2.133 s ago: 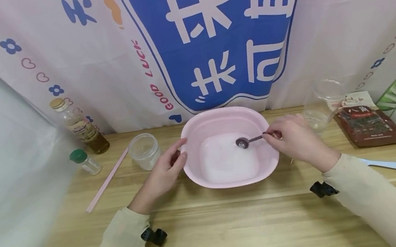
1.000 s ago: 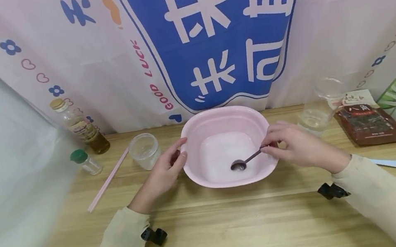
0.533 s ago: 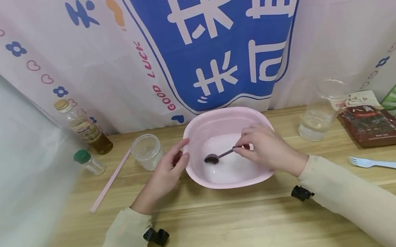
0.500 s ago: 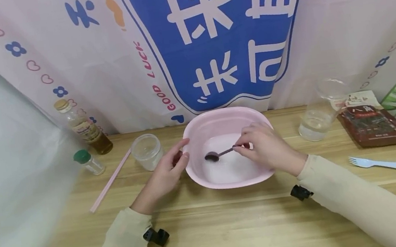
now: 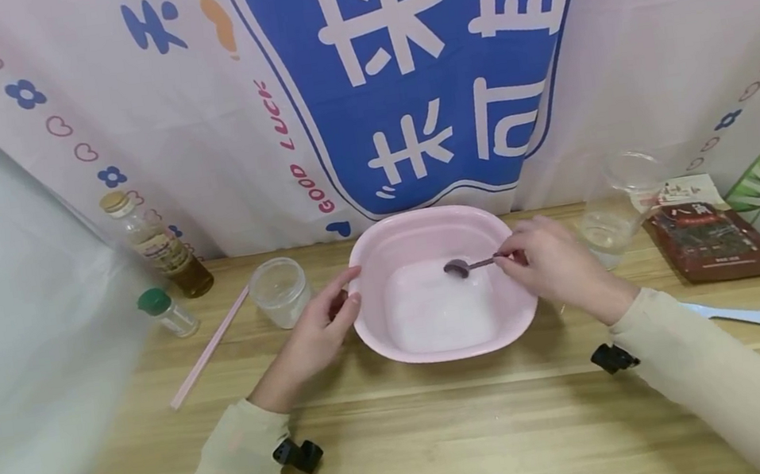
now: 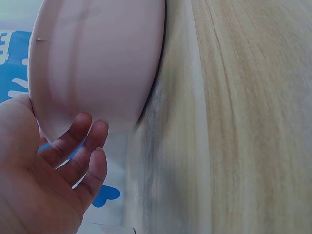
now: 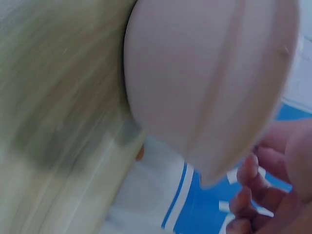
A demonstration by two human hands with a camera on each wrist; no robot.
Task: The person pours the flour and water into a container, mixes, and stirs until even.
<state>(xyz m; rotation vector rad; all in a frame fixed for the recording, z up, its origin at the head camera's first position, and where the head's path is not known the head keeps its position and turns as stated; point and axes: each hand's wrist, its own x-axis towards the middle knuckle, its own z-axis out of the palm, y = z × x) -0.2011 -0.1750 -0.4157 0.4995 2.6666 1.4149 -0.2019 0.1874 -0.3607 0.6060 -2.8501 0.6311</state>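
A pink plastic basin (image 5: 449, 352) stands on the wooden table with a whitish, cloudy liquid (image 5: 440, 313) in its bottom. My left hand (image 5: 313, 334) grips its left rim; in the left wrist view the fingers (image 6: 73, 141) curl against the outer wall while the rim hides part of the thumb. Over the basin's right rim, my right hand (image 5: 560, 269) pinches the handle end of a small dark brown measuring spoon (image 5: 458, 268). The spoon's bowl is inside the basin, towards the back right. In the right wrist view the hand appears beside the rim, the spoon mostly hidden.
To the left are a clear jar (image 5: 279, 294), pink chopsticks (image 5: 210, 347), a green-capped shaker (image 5: 166, 311) and an oil bottle (image 5: 161, 250). To the right stand a clear cup (image 5: 606, 231), a brown spice packet (image 5: 712, 241) and a light blue fork (image 5: 758, 317). A printed curtain hangs behind.
My right hand has swept the spoon round inside the basin: from back right to the front, across to the left, then back to the right. The left hand keeps its place on the rim.
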